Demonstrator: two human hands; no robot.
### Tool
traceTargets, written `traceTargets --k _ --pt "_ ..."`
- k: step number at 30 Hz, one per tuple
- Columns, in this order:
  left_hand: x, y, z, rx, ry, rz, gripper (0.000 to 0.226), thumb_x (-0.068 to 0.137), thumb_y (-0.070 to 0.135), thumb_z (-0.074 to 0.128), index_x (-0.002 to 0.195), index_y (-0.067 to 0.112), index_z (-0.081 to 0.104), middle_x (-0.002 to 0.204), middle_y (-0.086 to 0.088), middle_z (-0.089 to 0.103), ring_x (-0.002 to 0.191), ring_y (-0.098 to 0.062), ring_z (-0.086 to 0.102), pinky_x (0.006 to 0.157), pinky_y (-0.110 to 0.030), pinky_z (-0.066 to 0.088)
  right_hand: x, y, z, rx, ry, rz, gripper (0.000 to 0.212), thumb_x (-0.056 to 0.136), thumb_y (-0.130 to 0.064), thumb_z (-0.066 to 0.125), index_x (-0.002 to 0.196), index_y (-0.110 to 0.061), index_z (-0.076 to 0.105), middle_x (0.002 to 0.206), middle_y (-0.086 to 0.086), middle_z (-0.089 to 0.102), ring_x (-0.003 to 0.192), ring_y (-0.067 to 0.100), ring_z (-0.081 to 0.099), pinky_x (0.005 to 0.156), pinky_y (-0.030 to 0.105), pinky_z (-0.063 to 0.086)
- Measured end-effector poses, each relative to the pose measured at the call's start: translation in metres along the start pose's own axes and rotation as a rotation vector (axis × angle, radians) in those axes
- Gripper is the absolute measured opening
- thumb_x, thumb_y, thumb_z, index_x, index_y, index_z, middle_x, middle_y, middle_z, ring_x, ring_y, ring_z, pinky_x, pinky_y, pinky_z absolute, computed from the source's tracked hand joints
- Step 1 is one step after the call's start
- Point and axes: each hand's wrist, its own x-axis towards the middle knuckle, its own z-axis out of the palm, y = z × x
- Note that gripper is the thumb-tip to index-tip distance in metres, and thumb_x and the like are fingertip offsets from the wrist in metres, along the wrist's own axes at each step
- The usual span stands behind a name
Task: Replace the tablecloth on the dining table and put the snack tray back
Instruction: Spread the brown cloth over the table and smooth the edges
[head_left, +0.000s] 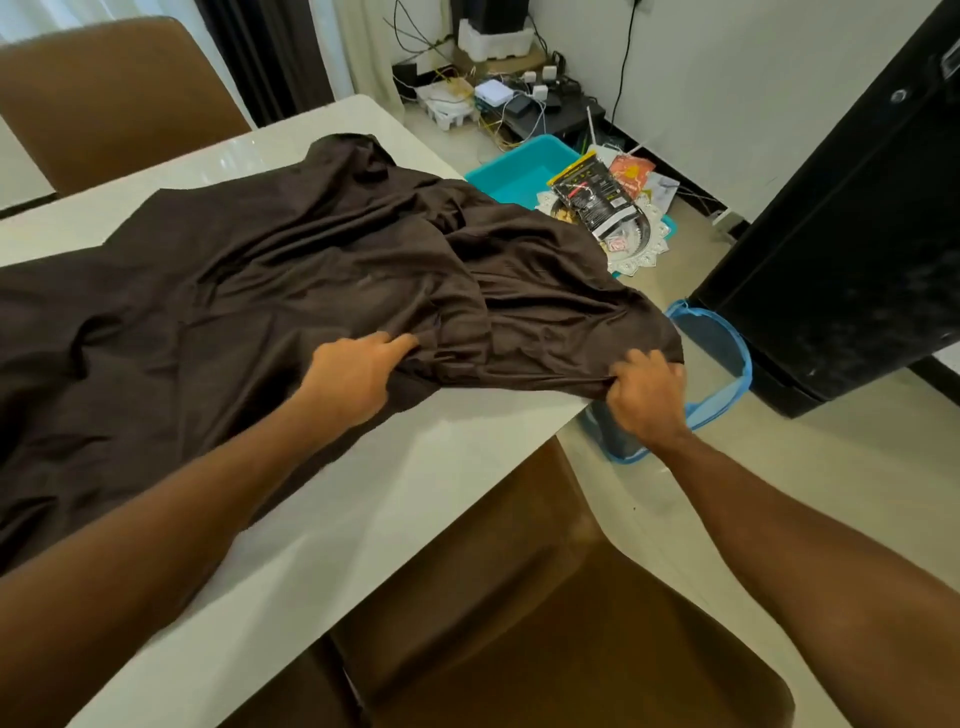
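Reaching forward, both bare forearms extend over the near edge of the white worktop (441, 467), left arm across the slab, right arm past its right corner. Dark brown tablecloth (249, 270) lies crumpled over most of the worktop, bunched high toward the right end; far strip and near edge of the slab bare. Black cabinet (841, 234) stands on the floor at right. Brown chair (545, 623) tucked in below the arms, second brown chair (104, 98) at the far side. Blue mesh basket (727, 353) on the floor between worktop corner and cabinet. Teal tub (524, 171) on the floor beyond the worktop's right end; silver scalloped snack tray (644, 254) sits on top of it, partly hidden by the cloth, carrying a black packet (597, 200) and an orange packet (631, 174). Packet print too small to read. Left grip (358, 374): knuckles up, fingers curled into a fold of the tablecloth, clamped on it. Right grip (647, 400): fist closed on the cloth's edge at the worktop corner, fabric taut between the two
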Motion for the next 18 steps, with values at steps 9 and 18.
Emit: traceTargets --k 9,18 --pt "-0.018 -0.008 -0.025 -0.168 0.253 -0.149 0.063 0.082 0.033 0.047 0.144 0.023 0.044 0.123 -0.010 0.065 0.107 -0.039 0.057 0.084 -0.049 0.049 -0.021 -0.091 -0.027 0.292 -0.034 -0.296 0.043 0.078 -0.028 0.063 0.120 -0.025 0.060 0.118 0.002 0.055 0.110 0.024 0.049 0.092 0.043 0.040" --pt "-0.050 -0.009 0.011 -0.167 0.105 -0.252 0.064 0.083 0.017 0.056 0.145 0.021 0.041 0.127 -0.011 0.056 0.107 -0.039 0.060 0.081 -0.045 0.052 -0.016 -0.138 -0.010 0.114 -0.013 -0.306 0.023 0.093 -0.011 0.058 0.114 -0.014 0.067 0.109 0.009 0.058 0.091 0.030 0.057 0.071 0.037 0.041"
